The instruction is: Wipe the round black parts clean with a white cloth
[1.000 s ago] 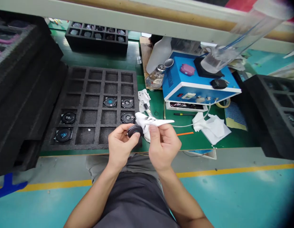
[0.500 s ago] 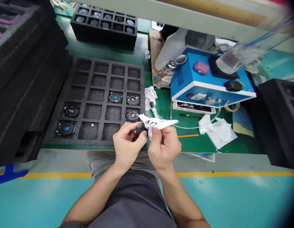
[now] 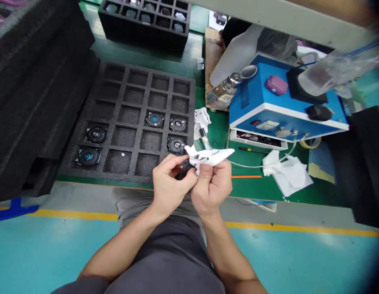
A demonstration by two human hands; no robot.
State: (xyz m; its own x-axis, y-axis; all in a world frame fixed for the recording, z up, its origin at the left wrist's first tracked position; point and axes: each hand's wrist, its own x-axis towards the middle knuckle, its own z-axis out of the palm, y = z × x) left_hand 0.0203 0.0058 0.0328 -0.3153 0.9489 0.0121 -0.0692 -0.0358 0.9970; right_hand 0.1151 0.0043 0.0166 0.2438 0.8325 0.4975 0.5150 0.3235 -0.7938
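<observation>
Green bench (image 3: 244, 190), shiny, its front edge passing behind the hands. Teal floor (image 3: 48, 249) with yellow line (image 3: 293, 227) on the wearer's side of it. Black foam tray (image 3: 140, 179) left of the grip, five black round units (image 3: 96, 134) in its pockets. Foam stack (image 3: 39, 94) farther left. Blue box (image 3: 284, 114) beyond and right of the grip, glass bottle (image 3: 222, 94) at its left side. Orange strip (image 3: 247, 177) just right of the grip, white wipes (image 3: 290, 173) past that. Pale beam (image 3: 269, 20) across upper right.

Dark round part (image 3: 185, 168) is in the left hand (image 3: 171, 185), pinched between thumb and fingers. Looks black, small dots on the visible face. White cloth (image 3: 212, 157) is gripped in the right hand (image 3: 211, 188), bunched against the part, tip pointing right, dark smudges on it.

Fingers and cloth cover much of the part; can't read its full face. Right-hand fingertips are tucked under. Right foam block (image 3: 368, 163) is cut off at frame edge and dim. Contents of the far tray (image 3: 143, 34) too small to identify, its top cropped.
</observation>
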